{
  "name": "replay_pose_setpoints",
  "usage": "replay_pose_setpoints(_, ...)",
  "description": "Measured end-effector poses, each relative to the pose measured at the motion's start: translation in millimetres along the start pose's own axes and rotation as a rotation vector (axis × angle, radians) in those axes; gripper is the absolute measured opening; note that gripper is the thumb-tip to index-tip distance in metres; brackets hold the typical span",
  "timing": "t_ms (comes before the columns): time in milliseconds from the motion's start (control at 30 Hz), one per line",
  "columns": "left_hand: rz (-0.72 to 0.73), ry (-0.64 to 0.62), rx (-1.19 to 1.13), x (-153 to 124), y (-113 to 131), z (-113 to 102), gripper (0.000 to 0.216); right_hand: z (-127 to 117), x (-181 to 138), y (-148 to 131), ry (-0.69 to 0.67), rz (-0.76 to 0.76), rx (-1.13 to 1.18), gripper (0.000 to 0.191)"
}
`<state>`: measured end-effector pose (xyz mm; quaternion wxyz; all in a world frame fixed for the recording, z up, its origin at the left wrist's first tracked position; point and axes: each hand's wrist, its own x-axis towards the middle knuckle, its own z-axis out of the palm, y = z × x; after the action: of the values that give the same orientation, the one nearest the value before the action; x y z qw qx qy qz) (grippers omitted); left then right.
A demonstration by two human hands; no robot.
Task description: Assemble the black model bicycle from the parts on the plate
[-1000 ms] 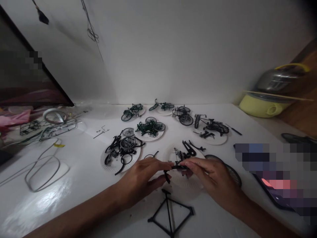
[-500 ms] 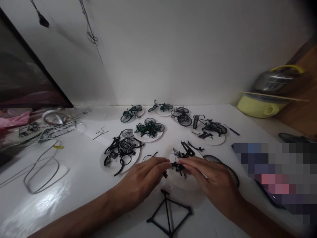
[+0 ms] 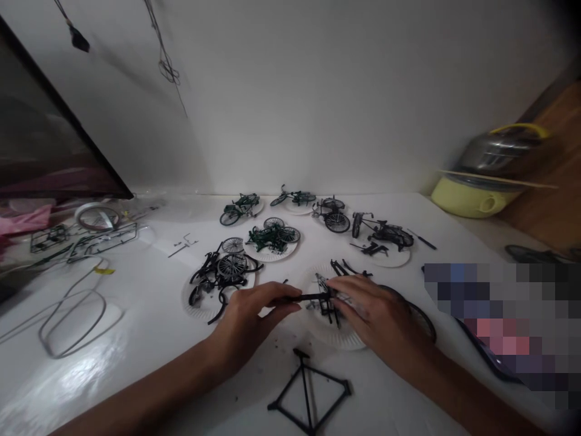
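Above a white paper plate [image 3: 356, 340] my left hand [image 3: 254, 312] pinches one end of a thin, dark model bicycle part [image 3: 313, 297]. My right hand [image 3: 374, 306] has its fingers closed at the other end, where they partly hide it. The exact kind of part is too small to make out. Small black bicycle pieces lie on the plate beneath and behind my fingers. A black model bicycle frame [image 3: 309, 396] lies flat on the white table, nearer to me. Beside my right hand a black wheel [image 3: 422, 318] shows in part.
Plates with model bicycles and parts stand further back, among them a green pile [image 3: 272, 233] and a black pile [image 3: 231, 266]. A thin screwdriver-like tool [image 3: 423, 239] lies at the right. Loose cable [image 3: 75, 348] curls at the left. A yellow pot [image 3: 472, 197] stands at the back right.
My left hand has moved left and apart from my right hand, and the dark part now spans the gap between them. My right hand has hardly moved.
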<state>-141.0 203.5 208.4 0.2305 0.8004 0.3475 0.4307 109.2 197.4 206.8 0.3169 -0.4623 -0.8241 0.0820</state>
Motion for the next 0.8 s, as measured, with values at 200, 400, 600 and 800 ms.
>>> replay_pose_setpoints(200, -0.075, 0.049, -0.153, 4, 6, -2, 0.016, 0, 0, -11, -0.032, 0.118, 0.249, 0.016)
replay_pose_setpoints(400, 0.008, 0.063, -0.155, 0, 7, 2, 0.022, -5, 4, -21, -0.073, 0.269, 0.444, 0.012)
replay_pose_setpoints(600, 0.014, 0.058, -0.168, 0, 8, 5, 0.025, -2, 1, -18, -0.041, 0.400, 0.482, 0.014)
replay_pose_setpoints(800, 0.095, 0.054, -0.152, -3, 8, 7, 0.028, -4, 3, -23, -0.074, 0.365, 0.475, 0.016)
